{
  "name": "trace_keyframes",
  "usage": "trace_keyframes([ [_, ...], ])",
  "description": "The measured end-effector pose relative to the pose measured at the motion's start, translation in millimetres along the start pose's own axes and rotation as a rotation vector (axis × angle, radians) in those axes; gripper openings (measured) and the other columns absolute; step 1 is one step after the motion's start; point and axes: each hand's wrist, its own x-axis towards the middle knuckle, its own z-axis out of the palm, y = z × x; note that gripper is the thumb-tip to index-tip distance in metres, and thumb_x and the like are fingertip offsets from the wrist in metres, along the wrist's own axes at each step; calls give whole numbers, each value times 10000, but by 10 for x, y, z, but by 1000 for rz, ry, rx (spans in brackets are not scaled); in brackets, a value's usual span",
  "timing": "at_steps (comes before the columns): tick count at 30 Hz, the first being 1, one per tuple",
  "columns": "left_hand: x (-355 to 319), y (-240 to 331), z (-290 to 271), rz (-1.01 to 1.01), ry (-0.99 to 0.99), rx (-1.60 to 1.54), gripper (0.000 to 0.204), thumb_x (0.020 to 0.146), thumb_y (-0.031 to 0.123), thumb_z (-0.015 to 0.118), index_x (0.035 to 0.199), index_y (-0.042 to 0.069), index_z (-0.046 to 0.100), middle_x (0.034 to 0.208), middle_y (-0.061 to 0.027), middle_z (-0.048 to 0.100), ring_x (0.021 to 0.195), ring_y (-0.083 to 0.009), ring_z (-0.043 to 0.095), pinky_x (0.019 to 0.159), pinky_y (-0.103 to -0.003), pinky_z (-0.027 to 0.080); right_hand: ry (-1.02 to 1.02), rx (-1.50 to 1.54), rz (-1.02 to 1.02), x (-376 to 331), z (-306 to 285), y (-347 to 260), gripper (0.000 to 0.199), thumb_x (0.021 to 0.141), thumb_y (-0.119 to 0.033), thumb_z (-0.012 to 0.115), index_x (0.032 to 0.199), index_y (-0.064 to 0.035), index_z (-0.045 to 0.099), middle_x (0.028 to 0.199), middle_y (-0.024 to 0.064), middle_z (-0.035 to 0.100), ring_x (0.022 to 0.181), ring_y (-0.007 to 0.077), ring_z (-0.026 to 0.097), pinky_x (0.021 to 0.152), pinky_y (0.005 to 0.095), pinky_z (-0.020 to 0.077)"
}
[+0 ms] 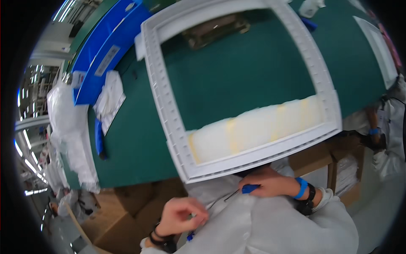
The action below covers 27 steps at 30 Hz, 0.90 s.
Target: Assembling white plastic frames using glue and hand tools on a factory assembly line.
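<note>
A large white square frame (241,89) lies on the green surface (131,144), its near edge overhanging toward the person. Just below that edge, the right hand (270,184) has its fingers clenched around a blue-handled screwdriver (243,190); the handle is mostly hidden in the fist, and the thin shaft pointing left is hard to make out. Lower left of the frame, the left hand (182,216) has its fingers pinched together; whether they hold anything is too small to tell. A pale foam strip (253,131) shows inside the frame's near side.
</note>
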Motion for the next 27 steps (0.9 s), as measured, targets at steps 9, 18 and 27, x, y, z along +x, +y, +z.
trace_keyframes([
  [9, 1495, 1912, 415, 590, -53, 955, 159, 794, -81, 691, 930, 0, 710, 875, -95, 736, 810, -164, 718, 712, -257, 557, -35, 70, -92, -110, 85, 51, 200, 884, -103, 684, 1067, -33, 641, 917, 139, 684, 804, 344, 662, 704, 386, 533],
  [18, 3242, 2017, 729, 979, -281, 1265, 76, 831, 5, 700, 906, 9, 688, 914, -66, 686, 824, -214, 663, 697, -294, 529, 118, 113, -48, -211, 36, 16, 175, 905, -172, 678, 1037, -62, 645, 857, 155, 675, 759, 364, 647, 658, 405, 514],
  [27, 3473, 1953, 711, 1079, -407, 1195, 84, 811, 26, 721, 892, 45, 714, 923, -54, 674, 841, -232, 642, 731, -323, 514, 102, 120, -6, -199, -70, 138, 196, 896, -193, 681, 1051, -78, 644, 865, 161, 680, 784, 379, 654, 674, 425, 518],
])
